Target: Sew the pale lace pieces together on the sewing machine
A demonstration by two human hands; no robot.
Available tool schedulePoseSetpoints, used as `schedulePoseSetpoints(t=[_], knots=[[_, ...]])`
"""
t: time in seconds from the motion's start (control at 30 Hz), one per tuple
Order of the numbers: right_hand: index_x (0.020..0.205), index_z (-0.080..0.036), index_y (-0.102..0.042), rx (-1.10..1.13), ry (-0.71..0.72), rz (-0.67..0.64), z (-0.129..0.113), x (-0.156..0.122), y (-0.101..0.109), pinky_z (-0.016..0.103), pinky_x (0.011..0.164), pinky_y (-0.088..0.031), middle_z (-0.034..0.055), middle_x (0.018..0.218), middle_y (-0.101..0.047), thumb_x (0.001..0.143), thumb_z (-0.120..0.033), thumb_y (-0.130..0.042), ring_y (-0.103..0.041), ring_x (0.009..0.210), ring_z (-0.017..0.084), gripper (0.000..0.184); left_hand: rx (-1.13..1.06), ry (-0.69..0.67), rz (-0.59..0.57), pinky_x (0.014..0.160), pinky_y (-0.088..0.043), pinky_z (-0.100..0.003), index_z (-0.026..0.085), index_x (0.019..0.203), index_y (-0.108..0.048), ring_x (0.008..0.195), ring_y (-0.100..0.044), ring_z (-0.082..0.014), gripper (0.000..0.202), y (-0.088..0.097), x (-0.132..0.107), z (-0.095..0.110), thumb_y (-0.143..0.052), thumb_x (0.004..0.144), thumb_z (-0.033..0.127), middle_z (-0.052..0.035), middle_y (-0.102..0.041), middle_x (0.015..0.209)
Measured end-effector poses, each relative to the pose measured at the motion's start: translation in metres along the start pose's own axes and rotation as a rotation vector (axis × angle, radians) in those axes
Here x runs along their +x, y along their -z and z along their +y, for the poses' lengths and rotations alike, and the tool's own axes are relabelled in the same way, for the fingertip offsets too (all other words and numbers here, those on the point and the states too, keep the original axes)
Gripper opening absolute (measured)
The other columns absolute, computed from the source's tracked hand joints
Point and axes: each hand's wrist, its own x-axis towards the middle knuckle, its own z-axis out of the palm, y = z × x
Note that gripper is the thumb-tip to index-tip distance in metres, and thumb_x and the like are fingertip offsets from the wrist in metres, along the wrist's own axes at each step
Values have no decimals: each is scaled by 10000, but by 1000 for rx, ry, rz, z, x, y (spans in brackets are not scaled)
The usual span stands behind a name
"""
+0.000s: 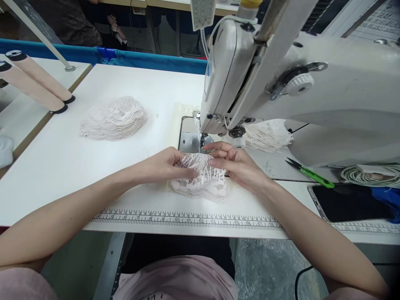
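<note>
A piece of white lace [203,185] lies on the table just in front of the sewing machine's presser foot [203,141]. My left hand [167,167] grips its left edge, thumb on top and fingers beneath. At the right upper edge, my right hand [233,162] pinches the lace between thumb and fingers, with the index finger stretched toward the foot. The lace's far edge is close to the metal needle plate [189,141]; whether it is under the foot I cannot tell. The sewing machine [231,66] stands over the hands.
A lace pile [114,118] lies at left, and more lace [268,135] sits beneath the machine arm. Green thread snips [309,173], a coiled tape [368,174] and a phone [346,202] are at right. Beige-covered rollers [37,81] lie far left. A printed ruler [187,218] runs along the front edge.
</note>
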Motion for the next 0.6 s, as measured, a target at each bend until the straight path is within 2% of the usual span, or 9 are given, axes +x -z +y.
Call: schedulePoseSetpoints(t=[0.13,0.27,0.4,0.47,0.6], knots=[[1055,-258,-722,-2,-1,0,1,0,1,278,758,-518,-14,831,-696,724,-279,-815,-659,875,148,345,5,16,13,599,-361,-255,155,735,-637,614,-471,-105,253,0,0,2,-674,819,391,16,-545,680],[1061,-267,-720,8,-2,-12,2,1,1,264,744,-519,-19,856,-702,729,-287,-813,-662,841,131,346,1,14,21,584,-372,-249,157,757,-652,619,-497,-111,238,-3,1,2,-705,791,387,16,-565,683],[1058,-270,-720,11,9,-14,2,2,0,262,767,-513,-16,910,-709,729,-280,-812,-661,859,127,342,23,6,58,507,-314,-216,165,663,-578,540,-431,-79,282,-8,1,1,-789,703,347,57,-487,598],[1060,-259,-720,5,13,-6,3,2,0,272,773,-516,-5,910,-708,726,-280,-814,-662,870,138,347,36,-5,61,481,-284,-210,165,624,-546,503,-385,-65,315,-8,0,1,-783,714,351,67,-449,563],[1049,-249,-725,-8,6,-3,1,1,1,260,737,-520,5,917,-715,724,-292,-815,-658,835,133,340,58,-21,30,461,-258,-215,166,648,-581,477,-344,-63,322,-7,0,-1,-725,780,422,63,-430,541]])
